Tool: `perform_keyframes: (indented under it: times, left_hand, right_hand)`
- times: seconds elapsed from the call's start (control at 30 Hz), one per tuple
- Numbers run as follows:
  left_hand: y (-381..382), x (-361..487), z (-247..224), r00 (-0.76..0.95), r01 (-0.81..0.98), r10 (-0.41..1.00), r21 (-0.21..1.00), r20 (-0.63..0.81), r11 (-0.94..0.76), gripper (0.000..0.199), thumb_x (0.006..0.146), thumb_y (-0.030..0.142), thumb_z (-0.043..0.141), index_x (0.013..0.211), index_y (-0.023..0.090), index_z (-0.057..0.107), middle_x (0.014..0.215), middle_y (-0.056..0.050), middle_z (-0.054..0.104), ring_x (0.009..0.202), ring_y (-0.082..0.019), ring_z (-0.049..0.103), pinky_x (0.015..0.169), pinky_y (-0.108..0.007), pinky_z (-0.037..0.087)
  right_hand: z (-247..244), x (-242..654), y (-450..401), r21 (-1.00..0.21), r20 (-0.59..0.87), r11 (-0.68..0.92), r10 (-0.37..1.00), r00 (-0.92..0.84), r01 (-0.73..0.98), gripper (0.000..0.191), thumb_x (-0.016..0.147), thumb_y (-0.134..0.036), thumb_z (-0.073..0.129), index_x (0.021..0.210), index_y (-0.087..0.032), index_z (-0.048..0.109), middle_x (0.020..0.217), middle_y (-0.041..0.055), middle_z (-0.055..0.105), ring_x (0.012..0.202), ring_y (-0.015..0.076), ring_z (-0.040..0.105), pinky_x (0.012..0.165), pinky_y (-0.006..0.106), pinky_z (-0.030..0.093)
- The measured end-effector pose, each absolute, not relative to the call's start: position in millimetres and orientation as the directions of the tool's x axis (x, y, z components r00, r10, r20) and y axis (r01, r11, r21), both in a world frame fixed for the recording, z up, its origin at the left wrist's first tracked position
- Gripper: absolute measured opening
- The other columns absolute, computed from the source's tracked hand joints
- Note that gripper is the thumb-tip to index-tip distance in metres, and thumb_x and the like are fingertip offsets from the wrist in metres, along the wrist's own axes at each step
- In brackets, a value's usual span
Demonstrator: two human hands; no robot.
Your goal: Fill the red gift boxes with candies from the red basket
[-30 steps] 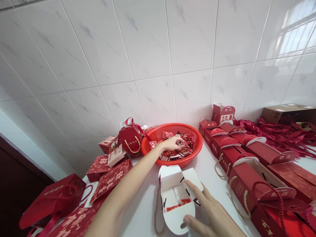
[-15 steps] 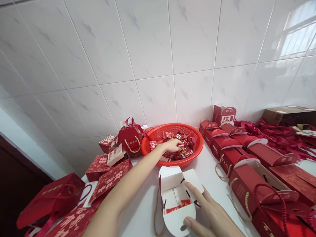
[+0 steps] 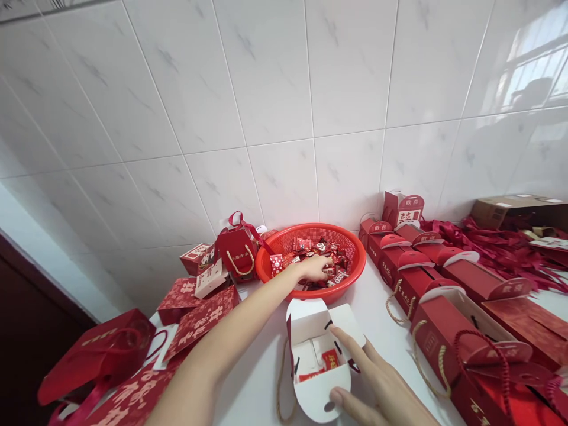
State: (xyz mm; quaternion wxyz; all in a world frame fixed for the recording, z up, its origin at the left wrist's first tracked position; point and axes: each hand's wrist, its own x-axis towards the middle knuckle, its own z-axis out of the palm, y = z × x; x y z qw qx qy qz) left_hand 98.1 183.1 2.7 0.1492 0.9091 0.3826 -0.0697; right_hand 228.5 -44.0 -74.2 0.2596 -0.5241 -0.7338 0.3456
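Reaches with the left hand (image 3: 314, 268) into the red basket (image 3: 326, 294), which sits on the desk (image 3: 252, 367) close to the tiled wall (image 3: 284, 89). Dips half-curled fingers among the wrapped sweets (image 3: 302, 244). Cannot tell whether gripping a sweet or merely touching. Holds with the right hand (image 3: 377, 378) the open box (image 3: 308, 325), standing on the desk just in front of the basket. Presses the thumb onto its rounded near flap (image 3: 315, 396), beside a dark hole (image 3: 329, 406), and rests a finger at its right side. Has red packets (image 3: 331, 359) lying in the white inside of this box, and a rope handle (image 3: 284, 384) hanging at its left. Has red boxes (image 3: 437, 331) in rows on the right, with dark red ribbons (image 3: 483, 248) heaped farther over, near a cardboard box (image 3: 515, 204). Has a small red bag (image 3: 235, 251) just left of the basket, and more red packaging (image 3: 202, 322) nearer, left of the arm.
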Motion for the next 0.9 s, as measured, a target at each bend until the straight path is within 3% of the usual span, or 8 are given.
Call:
perform_keyframes:
  times: [0.2,0.33,0.47,0.63,0.77,0.9]
  left_hand:
    - [178.9,102.2,3.5,0.766,0.634,0.629,0.310,-0.131,-0.708,0.040,0.084,0.013,0.056,0.124,0.012,0.060,0.127,-0.013,0.066,0.111,-0.025,0.063,0.092,-0.030,0.048]
    - [181.0,106.1,-2.8,0.794,0.605,0.525,0.312,-0.306,-0.733,0.065,0.075,0.013,0.064,0.138,0.020,0.053,0.140,-0.009,0.059,0.121,-0.026,0.060,0.098,-0.031,0.047]
    - [183.7,106.3,-5.9,0.763,0.633,0.540,0.237,-0.357,-0.737,0.068,0.073,0.012,0.065,0.140,0.021,0.054,0.132,-0.011,0.064,0.113,-0.027,0.064,0.089,-0.030,0.050]
    - [185.0,104.1,-5.6,0.771,0.630,0.578,0.181,-0.268,-0.756,0.063,0.070,0.014,0.070,0.132,0.023,0.063,0.122,-0.010,0.069,0.101,-0.028,0.067,0.081,-0.030,0.049]
    - [191.3,96.9,-7.1,0.766,0.633,0.626,0.338,-0.144,-0.696,0.029,0.076,0.015,0.065,0.104,0.019,0.073,0.099,-0.007,0.075,0.090,-0.024,0.068,0.077,-0.027,0.047]
    - [199.1,89.1,-6.7,0.662,0.646,0.744,0.570,-0.089,-0.507,0.010,0.078,0.013,0.060,0.082,0.017,0.067,0.071,0.000,0.069,0.073,-0.020,0.066,0.069,-0.025,0.045]
  right_hand:
    - [-58.1,224.9,-47.1,-0.764,-0.041,0.170,0.950,-0.310,0.622,0.075,0.089,-0.032,0.058,0.158,-0.029,0.029,0.143,0.0136,0.052,0.122,0.0280,0.062,0.100,0.035,0.049]
    - [-50.3,223.4,-47.3,-0.735,-0.099,0.157,0.938,-0.333,0.659,0.078,0.089,-0.031,0.059,0.159,-0.021,0.027,0.141,0.0179,0.052,0.128,0.0305,0.057,0.105,0.038,0.046]
    - [-51.1,223.1,-47.8,-0.731,-0.109,0.144,0.940,-0.323,0.667,0.077,0.090,-0.031,0.057,0.159,-0.023,0.026,0.138,0.0173,0.054,0.125,0.0306,0.059,0.102,0.038,0.047]
    - [-50.7,223.4,-48.0,-0.726,-0.121,0.143,0.936,-0.330,0.672,0.077,0.090,-0.033,0.057,0.160,-0.023,0.027,0.131,0.0169,0.057,0.119,0.0317,0.061,0.100,0.039,0.047]
    - [-48.4,223.5,-48.3,-0.729,-0.117,0.140,0.939,-0.323,0.670,0.076,0.090,-0.033,0.057,0.159,-0.023,0.027,0.128,0.0164,0.058,0.117,0.0315,0.061,0.099,0.038,0.047]
    - [-48.8,224.3,-48.9,-0.723,-0.132,0.138,0.934,-0.331,0.677,0.077,0.090,-0.033,0.056,0.160,-0.023,0.026,0.126,0.0161,0.058,0.116,0.0309,0.061,0.098,0.037,0.047]
